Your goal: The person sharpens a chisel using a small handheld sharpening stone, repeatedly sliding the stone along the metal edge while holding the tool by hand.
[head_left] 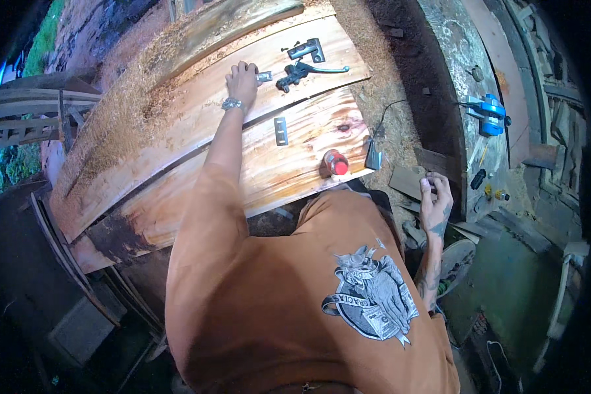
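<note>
My left hand (243,85), a watch on its wrist, rests on the far wooden plank (197,108). Its fingers are bent, with a small grey metal piece (264,77) at the thumb side, seemingly gripped. To the right lies a hand lever assembly (302,74) with a black mount and silvery lever. Beyond it sits a black bracket-like part (304,50) with small dark screws (287,48) beside it. A dark slotted plate (281,131) lies on the nearer plank (308,128). Off the planks, my right hand (436,202) is raised with curled fingers; whatever they hold is hidden.
A red-capped container (335,164) stands near the plank's front edge, by a dark wedge-shaped object (372,157) with a thin cable. A blue power tool (490,115) sits on the right-hand bench (453,59). Sawdust (138,98) covers the far left side.
</note>
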Demonstrator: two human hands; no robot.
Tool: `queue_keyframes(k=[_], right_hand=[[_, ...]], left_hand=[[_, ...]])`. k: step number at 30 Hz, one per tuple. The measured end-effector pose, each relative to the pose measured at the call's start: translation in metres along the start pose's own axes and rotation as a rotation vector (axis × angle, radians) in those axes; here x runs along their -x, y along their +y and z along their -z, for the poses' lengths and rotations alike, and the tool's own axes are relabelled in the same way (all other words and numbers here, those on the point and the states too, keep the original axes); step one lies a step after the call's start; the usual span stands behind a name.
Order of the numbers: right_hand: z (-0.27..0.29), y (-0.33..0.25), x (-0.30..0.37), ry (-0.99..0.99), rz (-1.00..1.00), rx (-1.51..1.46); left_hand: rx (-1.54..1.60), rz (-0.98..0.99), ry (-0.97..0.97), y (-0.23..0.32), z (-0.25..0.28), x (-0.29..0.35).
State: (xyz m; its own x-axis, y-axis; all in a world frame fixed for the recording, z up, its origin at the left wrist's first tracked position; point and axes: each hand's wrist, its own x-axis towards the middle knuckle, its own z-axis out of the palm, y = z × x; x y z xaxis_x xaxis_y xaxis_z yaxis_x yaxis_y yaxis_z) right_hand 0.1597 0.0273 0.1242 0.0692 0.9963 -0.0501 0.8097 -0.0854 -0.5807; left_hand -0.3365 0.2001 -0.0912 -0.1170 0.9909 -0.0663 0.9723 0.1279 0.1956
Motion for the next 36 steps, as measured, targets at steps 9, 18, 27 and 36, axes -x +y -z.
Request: queue_keyframes(k=[9, 18, 27, 36], right_hand=[[0.002, 0.012, 0.004, -0.017, -0.006, -0.079], [-0.040, -0.004, -0.009, -0.415, -0.227, -0.923], [-0.011, 0.035, -0.001, -1.203, -0.865, -1.828], [-0.013, 0.073, 0.023, -0.640, -0.359, -1.001]], left_hand=[[0.607, 0.183, -0.062, 0.051, 0.051, 0.016], [1.348, 0.071, -0.484, 0.249, 0.170, 0.143], [0.815, -0.461, -0.302, 0.319, 0.174, 0.203], [0.668, 0.138, 0.254, 0.231, 0.088, 0.252]])
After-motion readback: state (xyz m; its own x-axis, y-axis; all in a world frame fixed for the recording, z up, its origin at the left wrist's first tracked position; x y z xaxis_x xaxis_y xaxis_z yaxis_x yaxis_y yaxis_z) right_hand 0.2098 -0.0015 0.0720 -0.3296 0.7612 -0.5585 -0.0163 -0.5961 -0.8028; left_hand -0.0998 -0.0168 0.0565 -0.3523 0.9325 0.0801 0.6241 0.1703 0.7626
